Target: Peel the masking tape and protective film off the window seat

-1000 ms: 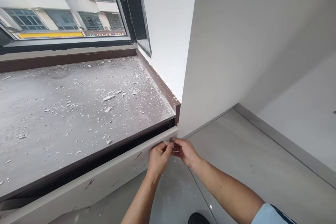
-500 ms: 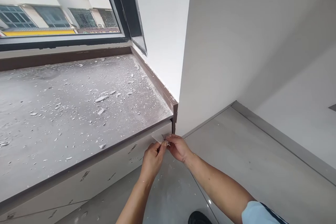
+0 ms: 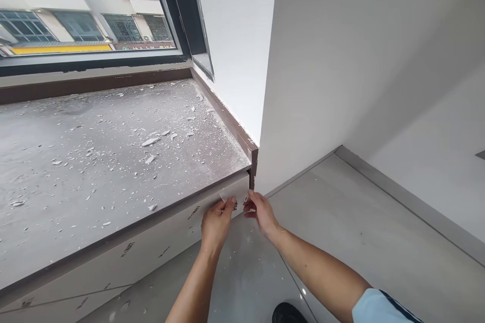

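Observation:
My left hand (image 3: 216, 224) is closed in a pinch in front of the printed pale panel (image 3: 162, 250) below the sill. A thin whitish strip (image 3: 222, 197) sticks out above its fingers; what kind of thing it is I cannot make out. My right hand (image 3: 261, 211) is just beside the panel's right end, below the brown edge trim (image 3: 253, 161). Its thumb and fingers are curled together around a small pale bit, too small to name. A short gap separates the two hands.
White flakes and dust cover the grey window sill (image 3: 113, 161). Brown trim runs along its back and right side, below a dark-framed window (image 3: 178, 15). A white wall (image 3: 314, 70) rises on the right. On the grey tiled floor (image 3: 364, 212) a dark shoe (image 3: 288, 313) shows.
The hands were touching at the panel's right end and are now slightly apart. My left hand has shifted a little left and down with the thin strip.

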`<state>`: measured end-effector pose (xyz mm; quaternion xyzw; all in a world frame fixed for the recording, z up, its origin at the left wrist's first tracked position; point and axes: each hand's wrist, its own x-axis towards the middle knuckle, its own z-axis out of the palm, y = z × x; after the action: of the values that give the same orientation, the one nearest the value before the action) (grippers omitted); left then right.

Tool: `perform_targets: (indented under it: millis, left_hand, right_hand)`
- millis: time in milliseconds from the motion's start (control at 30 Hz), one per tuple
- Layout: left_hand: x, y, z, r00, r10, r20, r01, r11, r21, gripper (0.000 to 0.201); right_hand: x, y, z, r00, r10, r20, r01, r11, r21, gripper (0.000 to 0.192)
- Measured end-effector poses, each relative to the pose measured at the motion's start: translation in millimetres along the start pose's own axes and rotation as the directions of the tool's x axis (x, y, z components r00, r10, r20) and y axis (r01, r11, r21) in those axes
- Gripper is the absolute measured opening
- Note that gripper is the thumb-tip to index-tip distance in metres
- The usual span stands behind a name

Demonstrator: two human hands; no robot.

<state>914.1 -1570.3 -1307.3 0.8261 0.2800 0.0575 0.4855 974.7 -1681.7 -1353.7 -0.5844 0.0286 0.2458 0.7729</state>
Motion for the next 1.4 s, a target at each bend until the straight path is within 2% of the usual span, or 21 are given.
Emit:
perform_targets:
  millis: [33, 100, 133, 200, 300, 433, 500, 567, 667, 767, 867, 933, 1000, 1067, 1233, 1400]
  left_hand:
    - [0.1, -1.0, -0.6, 1.000, -0.002, 0.008, 0.002, 1.000, -0.011, 0.043]
    - [0.2, -2.5, -1.4, 1.000, -0.015, 0.020, 0.016, 1.000, -0.024, 0.041]
    - [0.1, -2.9, -1.6, 1.000, -0.021, 0.022, 0.022, 0.999, -0.026, 0.040]
    - [-0.2, -3.7, -1.9, 1.000, -0.014, 0.024, 0.015, 1.000, -0.017, 0.040]
    - [-0.7, -4.8, -2.3, 0.999, 0.035, 0.034, -0.035, 0.999, 0.004, 0.042]
    - [-2.0, -5.2, -3.5, 0.996, 0.083, 0.030, -0.084, 0.996, 0.039, 0.042]
    - [-2.8, -5.0, -3.9, 0.996, 0.082, 0.028, -0.084, 0.995, 0.050, 0.042]
    - [-3.4, -5.2, -3.8, 0.996, 0.079, 0.030, -0.080, 0.995, 0.052, 0.041]
    - [-3.8, -7.1, -3.3, 0.994, 0.107, 0.024, -0.108, 0.993, 0.044, 0.041]
    - [-4.1, -9.7, -4.0, 0.987, 0.159, 0.026, -0.160, 0.986, 0.047, 0.038]
    - [-4.6, -11.5, -6.9, 0.976, 0.213, 0.053, -0.216, 0.973, 0.078, 0.037]
    - [-4.9, -12.2, -9.0, 0.967, 0.240, 0.089, -0.247, 0.965, 0.083, 0.036]
    - [-5.3, -13.3, -10.4, 0.957, 0.261, 0.128, -0.271, 0.960, 0.073, 0.035]
    - [-5.6, -15.0, -11.0, 0.948, 0.282, 0.147, -0.293, 0.954, 0.058, 0.033]
    - [-5.8, -21.3, -18.0, 0.930, 0.308, 0.199, -0.331, 0.939, 0.092, 0.036]
    - [-5.8, -24.5, -31.3, 0.901, 0.315, 0.298, -0.385, 0.897, 0.216, 0.035]
  right_hand:
    - [6.2, -4.1, -4.0, 0.997, -0.071, -0.029, 0.066, 0.986, -0.152, 0.036]
    - [18.1, -11.2, -10.0, 0.983, -0.183, -0.026, 0.154, 0.891, -0.428, 0.036]
    - [22.7, -13.8, -11.8, 0.979, -0.203, -0.009, 0.169, 0.841, -0.514, 0.035]
    - [28.3, -17.0, -13.5, 0.982, -0.188, 0.028, 0.170, 0.799, -0.577, 0.033]
    - [29.3, -18.5, -13.0, 0.982, -0.178, 0.058, 0.177, 0.791, -0.586, 0.027]
    - [28.6, -16.7, -8.7, 0.942, -0.335, 0.014, 0.240, 0.643, -0.728, 0.025]
    - [29.9, -12.7, -5.8, 0.920, -0.389, -0.038, 0.231, 0.619, -0.751, 0.026]
    - [31.2, -6.0, -3.2, 0.931, -0.345, -0.122, 0.179, 0.721, -0.670, 0.023]
    - [29.6, 6.3, 0.6, 0.967, -0.154, -0.203, 0.071, 0.928, -0.365, 0.019]
    - [22.6, 15.1, 4.8, 0.979, -0.017, -0.205, 0.001, 0.997, -0.078, 0.014]
    - [15.2, 16.4, 9.5, 0.975, 0.155, -0.160, -0.128, 0.977, 0.168, 0.012]
    - [13.3, 14.4, 12.2, 0.962, 0.266, -0.060, -0.232, 0.915, 0.330, 0.015]
    - [14.7, 13.0, 13.6, 0.952, 0.305, 0.030, -0.289, 0.860, 0.421, 0.020]
    - [18.3, 14.9, 13.3, 0.953, 0.298, 0.051, -0.291, 0.854, 0.431, 0.025]
    - [18.1, 34.7, 6.2, 0.973, 0.224, 0.057, -0.229, 0.908, 0.350, 0.028]
    - [-6.1, 50.4, 7.9, 0.953, 0.296, 0.066, -0.299, 0.879, 0.373, 0.029]
